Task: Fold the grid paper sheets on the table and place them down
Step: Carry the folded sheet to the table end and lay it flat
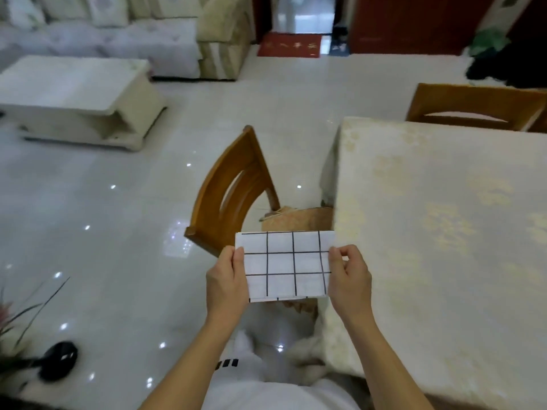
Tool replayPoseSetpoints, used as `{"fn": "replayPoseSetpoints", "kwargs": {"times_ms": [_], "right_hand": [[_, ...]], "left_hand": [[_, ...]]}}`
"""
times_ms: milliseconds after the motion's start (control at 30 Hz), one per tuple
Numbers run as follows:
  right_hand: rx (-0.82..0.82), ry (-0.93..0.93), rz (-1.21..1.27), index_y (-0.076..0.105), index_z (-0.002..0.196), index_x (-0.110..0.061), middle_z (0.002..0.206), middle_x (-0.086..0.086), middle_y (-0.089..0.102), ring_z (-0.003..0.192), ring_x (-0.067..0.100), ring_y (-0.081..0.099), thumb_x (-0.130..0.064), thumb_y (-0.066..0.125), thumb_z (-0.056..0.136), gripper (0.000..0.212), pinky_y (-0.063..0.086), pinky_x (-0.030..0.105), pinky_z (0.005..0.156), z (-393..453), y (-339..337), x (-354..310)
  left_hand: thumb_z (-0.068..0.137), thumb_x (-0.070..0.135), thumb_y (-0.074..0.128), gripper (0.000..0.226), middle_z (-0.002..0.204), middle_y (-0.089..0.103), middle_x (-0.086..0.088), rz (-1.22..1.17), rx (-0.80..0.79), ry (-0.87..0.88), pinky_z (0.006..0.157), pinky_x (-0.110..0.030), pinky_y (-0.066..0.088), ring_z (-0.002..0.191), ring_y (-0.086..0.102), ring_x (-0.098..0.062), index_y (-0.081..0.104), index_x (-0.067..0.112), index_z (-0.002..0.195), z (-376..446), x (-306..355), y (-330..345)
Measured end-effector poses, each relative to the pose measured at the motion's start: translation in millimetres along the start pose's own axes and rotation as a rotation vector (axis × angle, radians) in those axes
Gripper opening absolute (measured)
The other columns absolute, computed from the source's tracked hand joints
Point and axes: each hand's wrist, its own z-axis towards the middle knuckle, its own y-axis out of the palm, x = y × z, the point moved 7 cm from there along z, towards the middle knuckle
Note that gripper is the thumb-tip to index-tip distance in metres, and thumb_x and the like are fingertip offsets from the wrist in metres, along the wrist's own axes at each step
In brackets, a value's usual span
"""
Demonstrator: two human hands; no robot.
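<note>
Table (pixel 444 232) top bare, right; chair (pixel 228 196) ahead blocks.

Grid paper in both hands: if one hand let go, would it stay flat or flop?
The grid paper would probably droop only a little: it looks folded into layers, and it spans flat between the left hand and right hand. It is likely very light, so a draught or a careless release could send it sliding off the table.

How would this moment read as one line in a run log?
left hand: grips grid paper sheet left edge | right hand: pinches right edge | sheet: folded, held in air beside table | not yet placed
</note>
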Motion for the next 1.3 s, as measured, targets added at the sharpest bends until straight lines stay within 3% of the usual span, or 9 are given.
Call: {"fn": "replayPoseSetpoints", "kwargs": {"times_ms": [233, 367, 500, 733, 933, 1033, 1133, 1200, 1300], "right_hand": [[-0.212, -0.097, -0.054, 0.050, 0.081, -0.026, 0.078, -0.005, 0.058, 0.075, 0.012, 0.056, -0.031, 0.045, 0.102, 0.023, 0.043, 0.028, 0.063, -20.8, 98.8, -36.5], [-0.330, -0.108, -0.055, 0.052, 0.085, -0.019, 0.077, -0.004, 0.056, 0.071, 0.010, 0.053, -0.029, 0.044, 0.103, 0.022, 0.035, 0.020, 0.058, -39.4, 155.9, -64.6], [-0.409, -0.136, -0.082, 0.054, 0.093, -0.016, 0.083, 0.000, 0.059, 0.076, 0.014, 0.057, -0.034, 0.043, 0.103, 0.024, 0.042, 0.024, 0.062, -55.4, 219.8, -84.4], [-0.428, -0.183, -0.128, 0.053, 0.088, -0.017, 0.070, 0.005, 0.056, 0.059, 0.013, 0.050, -0.032, 0.046, 0.102, 0.022, 0.048, 0.038, 0.057, -78.9, 330.6, -129.9], [-0.433, -0.226, -0.176, 0.050, 0.087, -0.017, 0.066, 0.001, 0.054, 0.057, 0.013, 0.048, -0.032, 0.045, 0.102, 0.021, 0.037, 0.022, 0.052, -96.2, 417.0, -160.8], [-0.442, -0.243, -0.218, 0.051, 0.090, -0.017, 0.065, 0.000, 0.054, 0.055, 0.012, 0.047, -0.033, 0.044, 0.102, 0.021, 0.037, 0.023, 0.050, -98.1, 444.8, -172.9], [-0.445, -0.241, -0.223, 0.050, 0.087, -0.018, 0.061, 0.003, 0.054, 0.050, 0.009, 0.043, -0.033, 0.045, 0.102, 0.022, 0.038, 0.029, 0.050, -91.0, 464.9, -182.1], [-0.447, -0.237, -0.214, 0.049, 0.085, -0.020, 0.059, 0.004, 0.053, 0.048, 0.009, 0.041, -0.032, 0.045, 0.102, 0.021, 0.035, 0.023, 0.046, -84.1, 475.5, -187.1], [-0.447, -0.219, -0.205, 0.048, 0.084, -0.021, 0.057, 0.004, 0.052, 0.047, 0.007, 0.040, -0.031, 0.045, 0.102, 0.021, 0.034, 0.022, 0.045, -68.1, 489.2, -192.3]], "left_hand": [[0.104, 0.019, 0.042, 0.027, 0.064, 0.045, 0.009, -0.015, 0.208, -0.095, 0.046, -0.004, 0.038, 0.059, 0.053, 0.014, 0.047, 0.007, 0.080, -3.0, -53.7, -87.4], [0.105, 0.017, 0.042, 0.032, 0.060, 0.043, 0.008, -0.029, 0.301, -0.124, 0.046, -0.008, 0.037, 0.055, 0.050, 0.009, 0.044, 0.012, 0.073, 2.6, -86.7, -135.3], [0.105, 0.021, 0.041, 0.037, 0.057, 0.039, 0.005, -0.022, 0.363, -0.170, 0.047, -0.014, 0.034, 0.051, 0.043, -0.004, 0.041, 0.015, 0.069, 18.9, -128.9, -181.6], [0.105, 0.027, 0.040, 0.036, 0.057, 0.045, -0.002, 0.001, 0.372, -0.215, 0.045, -0.022, 0.032, 0.051, 0.036, -0.012, 0.047, 0.009, 0.074, 72.4, -200.3, -266.5], [0.104, 0.029, 0.039, 0.036, 0.060, 0.052, -0.012, 0.047, 0.363, -0.222, 0.043, -0.035, 0.034, 0.050, 0.041, -0.016, 0.048, 0.009, 0.076, 118.8, -247.8, -329.9], [0.104, 0.030, 0.039, 0.037, 0.056, 0.047, -0.005, 0.041, 0.364, -0.229, 0.042, -0.027, 0.029, 0.048, 0.037, -0.014, 0.047, 0.010, 0.075, 135.1, -262.9, -348.3], [0.104, 0.032, 0.038, 0.038, 0.056, 0.048, -0.010, 0.014, 0.363, -0.246, 0.043, -0.029, 0.030, 0.048, 0.036, -0.015, 0.046, 0.009, 0.074, 151.6, -274.6, -355.7], [0.103, 0.032, 0.038, 0.038, 0.057, 0.049, -0.013, 0.004, 0.362, -0.250, 0.044, -0.034, 0.031, 0.049, 0.035, -0.016, 0.047, 0.009, 0.074, 164.6, -278.9, -357.8], [0.103, 0.032, 0.039, 0.037, 0.054, 0.042, -0.004, -0.003, 0.340, -0.246, 0.043, -0.026, 0.028, 0.048, 0.033, -0.013, 0.047, 0.011, 0.073, 190.5, -280.4, -356.5]]}}
